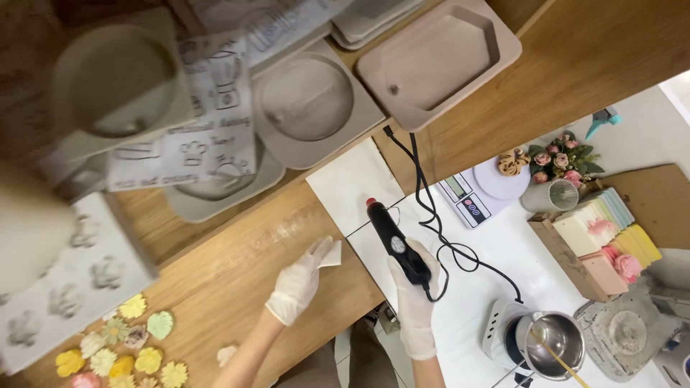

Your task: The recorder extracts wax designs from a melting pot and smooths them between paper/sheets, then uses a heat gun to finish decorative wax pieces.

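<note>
Beige round-cavity silicone mould, upper left: motion-blurred, rim detail lost. Pale blurred object at left edge: cut off, kind indeterminable. Black corded handheld tool: rear of grip hidden under gloved right hand. Both forearms cut by bottom edge. Grey round item, lower right: possibly a textured stone disc.
</note>
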